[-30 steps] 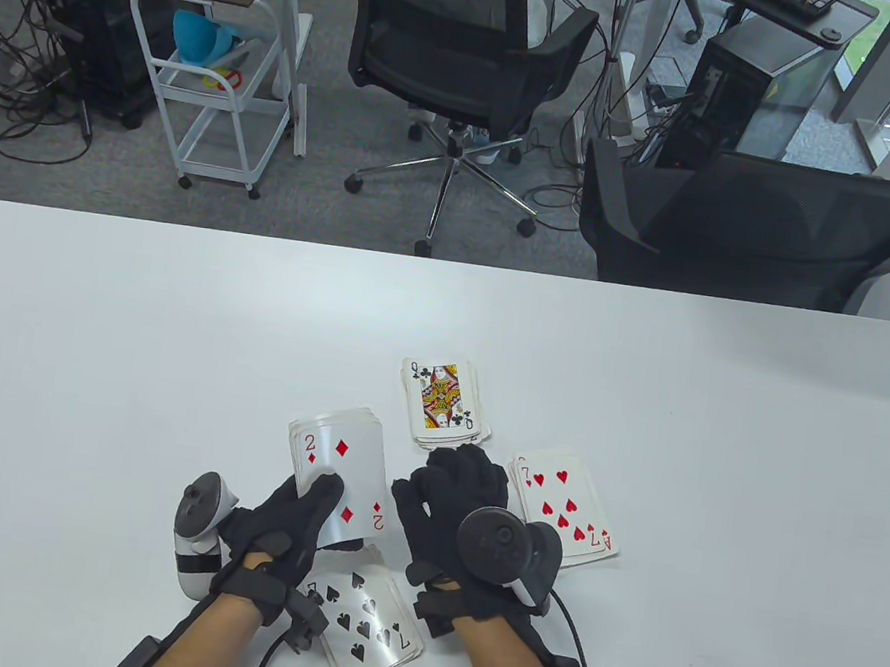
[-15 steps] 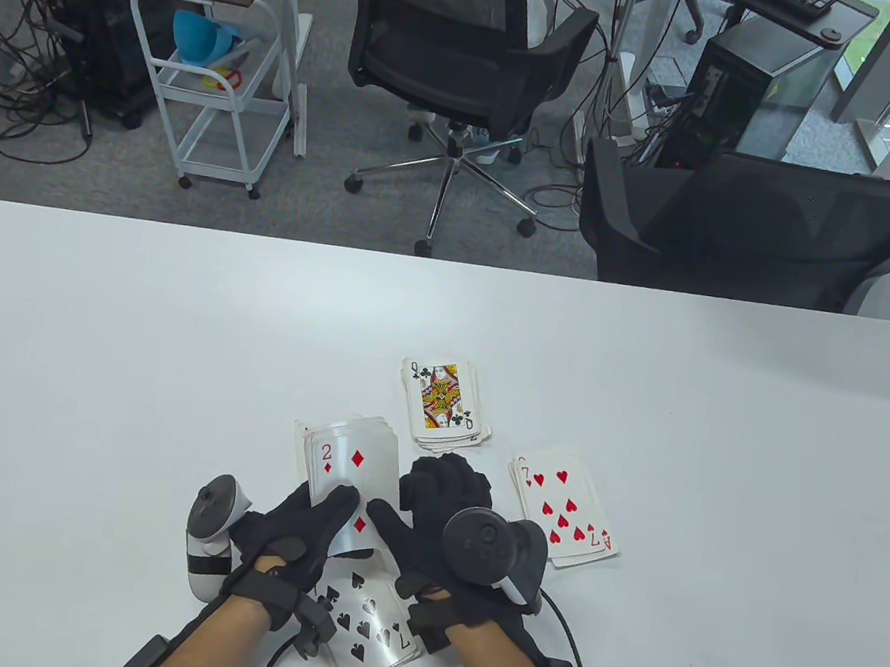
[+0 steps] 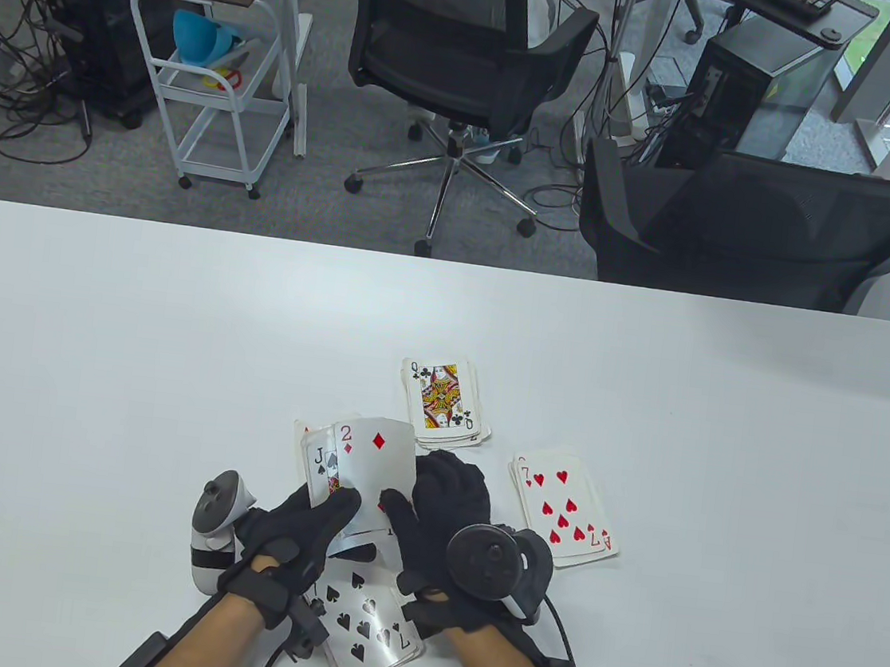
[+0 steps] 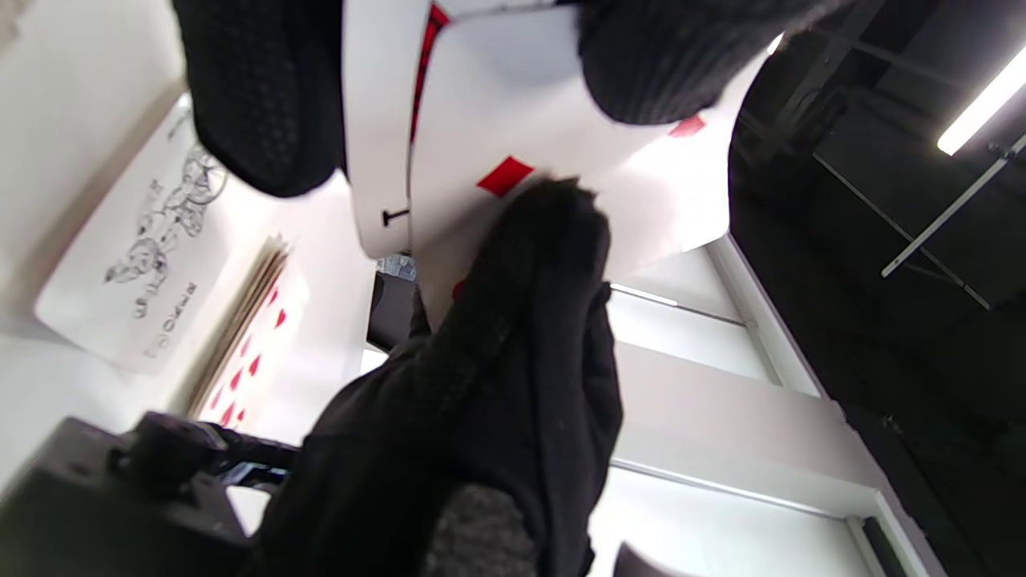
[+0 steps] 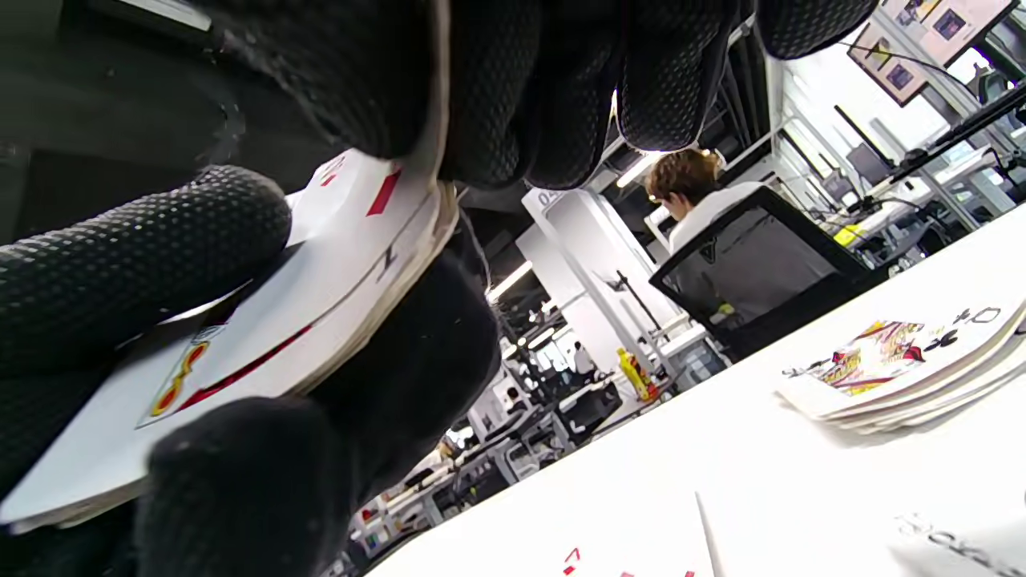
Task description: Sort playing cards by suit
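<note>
Your left hand [image 3: 311, 519] holds the deck [image 3: 318, 463]; your right hand [image 3: 442, 502] pinches the thin, bendy, slippery two of diamonds [image 3: 374, 462] by its edge.

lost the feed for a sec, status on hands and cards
Left hand grips the deck. Right hand pinches the 2 of diamonds, sliding it off. Nothing in the way.

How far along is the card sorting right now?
Done: three face-up piles lie on the table, the clubs pile, the hearts pile and the spades pile. In hand: the left hand holds the remaining deck while the right hand draws off the 2 of diamonds. Left: no diamond pile shows yet.
</note>
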Demonstrator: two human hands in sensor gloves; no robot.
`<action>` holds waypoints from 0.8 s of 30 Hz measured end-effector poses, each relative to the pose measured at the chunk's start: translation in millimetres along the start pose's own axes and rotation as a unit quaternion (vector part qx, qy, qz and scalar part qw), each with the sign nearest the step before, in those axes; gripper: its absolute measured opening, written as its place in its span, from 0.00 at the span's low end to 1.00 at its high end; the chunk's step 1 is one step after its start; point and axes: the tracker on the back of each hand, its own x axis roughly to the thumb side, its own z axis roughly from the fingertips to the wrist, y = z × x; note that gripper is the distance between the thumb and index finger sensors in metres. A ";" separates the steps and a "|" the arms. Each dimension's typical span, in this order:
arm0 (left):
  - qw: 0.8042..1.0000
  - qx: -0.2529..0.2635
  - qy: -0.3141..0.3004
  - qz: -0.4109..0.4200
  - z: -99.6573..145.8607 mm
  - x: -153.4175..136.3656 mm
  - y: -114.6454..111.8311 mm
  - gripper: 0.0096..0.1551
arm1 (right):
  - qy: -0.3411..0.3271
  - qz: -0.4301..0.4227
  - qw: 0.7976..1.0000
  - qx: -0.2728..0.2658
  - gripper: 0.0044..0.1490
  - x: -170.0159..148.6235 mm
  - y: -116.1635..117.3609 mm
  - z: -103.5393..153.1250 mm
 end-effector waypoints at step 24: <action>0.989 0.121 -0.073 0.040 17.3 32.2 33.5 0.29 | 0.120 0.007 0.992 0.025 0.24 -28.1 2.4 -1.9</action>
